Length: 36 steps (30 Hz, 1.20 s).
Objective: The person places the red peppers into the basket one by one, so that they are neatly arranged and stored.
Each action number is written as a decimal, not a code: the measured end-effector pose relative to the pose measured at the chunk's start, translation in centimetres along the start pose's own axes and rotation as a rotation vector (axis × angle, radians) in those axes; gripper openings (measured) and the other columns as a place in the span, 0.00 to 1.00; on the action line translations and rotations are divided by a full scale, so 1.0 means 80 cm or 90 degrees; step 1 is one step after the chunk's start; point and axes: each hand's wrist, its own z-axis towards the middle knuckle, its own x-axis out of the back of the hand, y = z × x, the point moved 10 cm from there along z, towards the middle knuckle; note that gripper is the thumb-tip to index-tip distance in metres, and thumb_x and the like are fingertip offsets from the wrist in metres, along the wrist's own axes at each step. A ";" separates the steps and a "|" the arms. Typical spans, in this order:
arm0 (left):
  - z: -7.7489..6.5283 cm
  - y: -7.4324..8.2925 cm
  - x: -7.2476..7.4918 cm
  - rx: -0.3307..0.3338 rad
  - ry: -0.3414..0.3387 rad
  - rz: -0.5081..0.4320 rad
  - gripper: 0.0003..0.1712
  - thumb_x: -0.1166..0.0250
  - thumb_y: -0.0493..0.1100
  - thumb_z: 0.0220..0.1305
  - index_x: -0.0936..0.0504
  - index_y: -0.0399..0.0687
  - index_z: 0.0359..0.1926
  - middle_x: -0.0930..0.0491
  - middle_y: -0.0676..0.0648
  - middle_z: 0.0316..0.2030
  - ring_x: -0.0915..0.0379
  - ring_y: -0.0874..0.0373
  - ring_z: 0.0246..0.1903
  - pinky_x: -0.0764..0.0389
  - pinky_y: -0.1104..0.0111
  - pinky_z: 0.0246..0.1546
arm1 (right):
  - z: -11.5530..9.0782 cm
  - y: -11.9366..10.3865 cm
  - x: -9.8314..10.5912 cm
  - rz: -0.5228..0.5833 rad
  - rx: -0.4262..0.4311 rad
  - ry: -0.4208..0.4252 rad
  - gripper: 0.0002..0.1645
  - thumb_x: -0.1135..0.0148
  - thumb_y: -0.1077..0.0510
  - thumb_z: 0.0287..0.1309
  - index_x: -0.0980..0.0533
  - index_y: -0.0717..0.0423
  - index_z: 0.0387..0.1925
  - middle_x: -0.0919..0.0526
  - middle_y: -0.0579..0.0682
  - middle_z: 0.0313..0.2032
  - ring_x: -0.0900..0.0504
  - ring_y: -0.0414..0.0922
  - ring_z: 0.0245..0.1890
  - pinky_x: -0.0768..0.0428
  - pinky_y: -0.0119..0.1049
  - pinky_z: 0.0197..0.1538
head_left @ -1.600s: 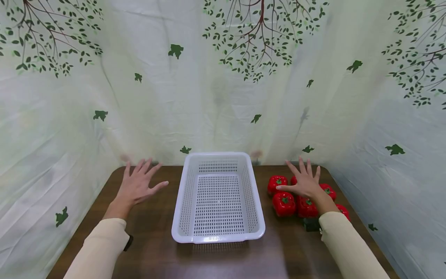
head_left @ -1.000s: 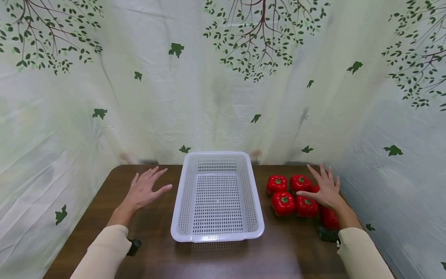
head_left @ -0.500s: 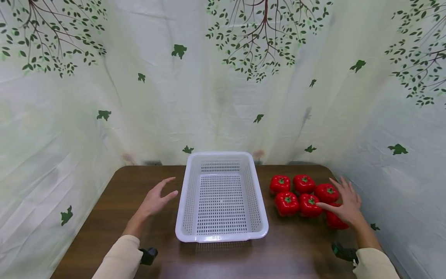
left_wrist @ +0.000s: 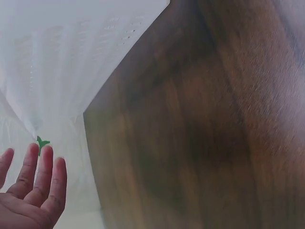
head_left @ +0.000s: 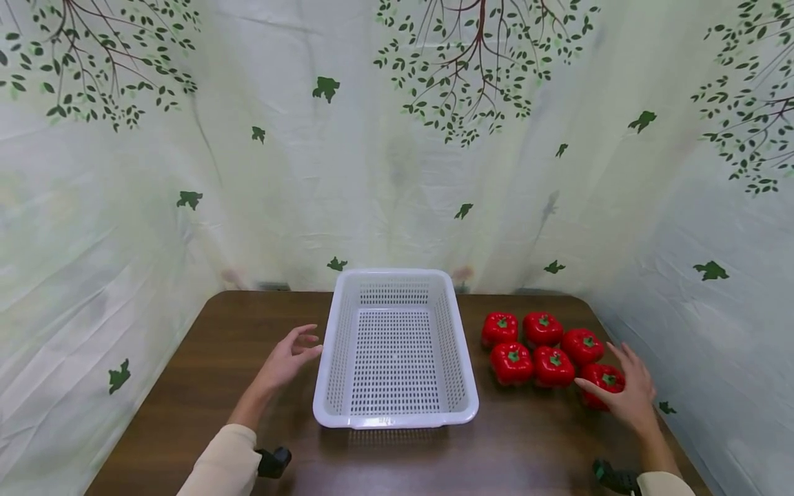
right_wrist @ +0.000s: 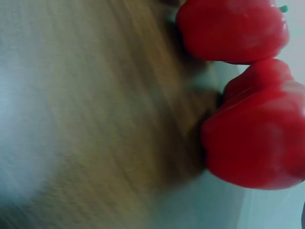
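Left hand (head_left: pixel 288 358), above a brown table (head_left: pixel 484 455): the fingers are loosely bent, the thumb points toward the basket, and nothing is held; the grip is of moderate width. Whether the thumb tip touches the basket rim cannot be told. Below the wrist of this hand is a black wrist camera (head_left: pixel 274 463).

Just to the right of the left hand stands a white basket (head_left: pixel 395 421), upright, with slotted walls and floor; it lies between the two hands, well apart from the right one.

Farther right, to the left of and beyond the right hand, five red peppers (head_left: pixel 542 328) sit in a close group, stems up.

Right hand (head_left: pixel 634 396): the grip is wide, the thumb along the near left side of a sixth pepper (head_left: pixel 600 375) and the fingers past its right side. This pepper rests on the table within the span of the grip; firm contact cannot be made out.

The step in hand is judged to be the grasping of the sixth pepper. The next move calls for thumb and fingers to close evenly on its sides, without nudging its neighbours.
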 end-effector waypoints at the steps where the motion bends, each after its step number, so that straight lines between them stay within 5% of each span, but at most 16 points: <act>1: -0.001 -0.003 -0.001 0.005 -0.001 -0.002 0.32 0.39 0.45 0.68 0.39 0.37 0.67 0.31 0.31 0.60 0.30 0.37 0.56 0.28 0.46 0.55 | -0.002 0.003 -0.002 0.009 -0.012 0.001 0.58 0.30 0.45 0.49 0.50 0.60 0.73 0.58 0.70 0.72 0.61 0.72 0.68 0.62 0.78 0.57; 16: -0.010 -0.024 -0.026 0.049 -0.008 -0.158 0.27 0.40 0.40 0.68 0.33 0.27 0.62 0.23 0.34 0.49 0.22 0.55 0.38 0.19 0.58 0.39 | -0.026 0.044 -0.027 0.155 -0.200 0.040 0.62 0.29 0.49 0.52 0.60 0.54 0.75 0.58 0.65 0.73 0.54 0.68 0.68 0.40 0.73 0.57; 28: -0.013 -0.031 -0.028 0.091 0.013 -0.180 0.25 0.41 0.40 0.68 0.31 0.29 0.61 0.19 0.37 0.47 0.23 0.56 0.36 0.22 0.64 0.34 | -0.034 0.062 -0.035 0.207 -0.235 0.103 0.62 0.29 0.54 0.53 0.61 0.52 0.75 0.55 0.65 0.72 0.54 0.66 0.70 0.44 0.70 0.62; 36: -0.012 -0.032 -0.031 0.108 0.019 -0.180 0.25 0.41 0.42 0.69 0.30 0.30 0.60 0.19 0.37 0.47 0.22 0.55 0.36 0.23 0.63 0.36 | -0.034 0.062 -0.029 0.165 -0.247 0.115 0.56 0.32 0.57 0.55 0.58 0.59 0.74 0.50 0.69 0.68 0.49 0.68 0.66 0.40 0.69 0.61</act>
